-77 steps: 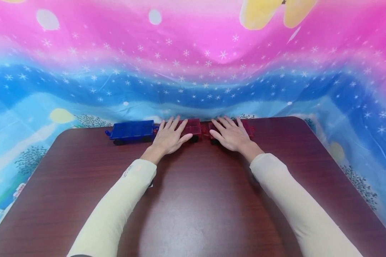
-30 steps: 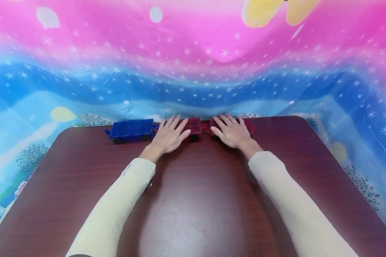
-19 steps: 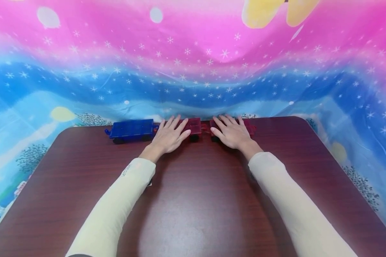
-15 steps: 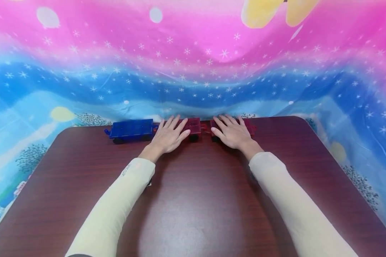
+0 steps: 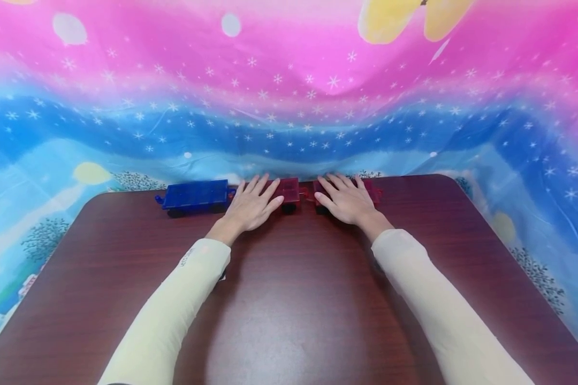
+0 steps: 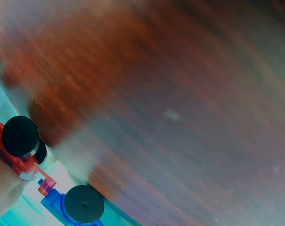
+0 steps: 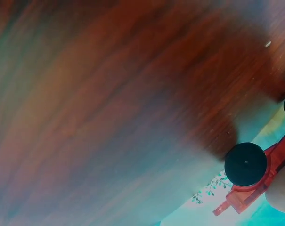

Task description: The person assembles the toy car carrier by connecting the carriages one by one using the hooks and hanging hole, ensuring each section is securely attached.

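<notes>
Three toy wagons with black wheels stand in a row along the far edge of the table in the head view. At the left is a blue wagon (image 5: 197, 195) with a hook on its outer end. My left hand (image 5: 251, 206) rests with spread fingers on the middle red wagon (image 5: 290, 190), covering its left part. Across the right red wagon (image 7: 279, 157) lies my right hand (image 5: 348, 202), fingers straight and thumb apart. In the left wrist view, a red coupling (image 6: 46, 186) meets the blue wagon's end. Both palms hide much of the red wagons.
A dark red-brown wooden table (image 5: 289, 299) with rounded far corners lies under both arms. Behind it hangs a pink and blue cloth (image 5: 289, 96) with snowflakes, close against the far edge. Light sleeves (image 5: 173, 305) cover both forearms.
</notes>
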Motion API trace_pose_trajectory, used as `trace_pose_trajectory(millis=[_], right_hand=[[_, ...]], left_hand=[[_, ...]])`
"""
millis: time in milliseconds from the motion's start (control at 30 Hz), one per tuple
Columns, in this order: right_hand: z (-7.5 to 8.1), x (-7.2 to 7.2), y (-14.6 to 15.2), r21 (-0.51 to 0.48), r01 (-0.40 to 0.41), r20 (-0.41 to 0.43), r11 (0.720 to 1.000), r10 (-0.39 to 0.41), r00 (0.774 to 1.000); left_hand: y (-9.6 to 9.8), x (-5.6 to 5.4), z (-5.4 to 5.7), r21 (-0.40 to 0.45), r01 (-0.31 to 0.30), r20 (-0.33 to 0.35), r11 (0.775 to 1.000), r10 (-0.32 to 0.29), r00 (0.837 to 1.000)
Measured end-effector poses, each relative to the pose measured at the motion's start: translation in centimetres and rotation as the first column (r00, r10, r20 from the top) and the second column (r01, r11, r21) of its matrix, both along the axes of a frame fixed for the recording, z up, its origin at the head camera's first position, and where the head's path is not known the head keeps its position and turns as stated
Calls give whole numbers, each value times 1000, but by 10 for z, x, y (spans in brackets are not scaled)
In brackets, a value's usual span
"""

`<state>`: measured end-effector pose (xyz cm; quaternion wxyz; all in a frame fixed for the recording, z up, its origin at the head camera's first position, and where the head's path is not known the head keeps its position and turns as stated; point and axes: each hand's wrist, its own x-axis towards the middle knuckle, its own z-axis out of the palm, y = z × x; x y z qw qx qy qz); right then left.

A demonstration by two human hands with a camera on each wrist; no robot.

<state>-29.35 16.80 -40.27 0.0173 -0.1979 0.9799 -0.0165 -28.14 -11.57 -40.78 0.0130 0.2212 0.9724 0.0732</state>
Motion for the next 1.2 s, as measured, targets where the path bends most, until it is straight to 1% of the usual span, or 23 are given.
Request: trace_pose_trajectory(millis=[167,400,700,1200], right_hand=[[2,-1,-1,6,6,-2,1000,-6,1000],[2,-4,-4,7,13,3,1000,-13,1000],[2,-6,-3,13,4,-1,1000,-4,1000],[-3,-3,-1,6,8,-37,1000,-7,999]], left_hand=[[1,-1,0,-3,-2,-1,1000,2,1000],[2,-1,3,-46,4,4,999,-4,1000],[2,-1,5,-48,2,11,999,-2,1000],[7,0,3,-74,-8,18,997,10,1000]])
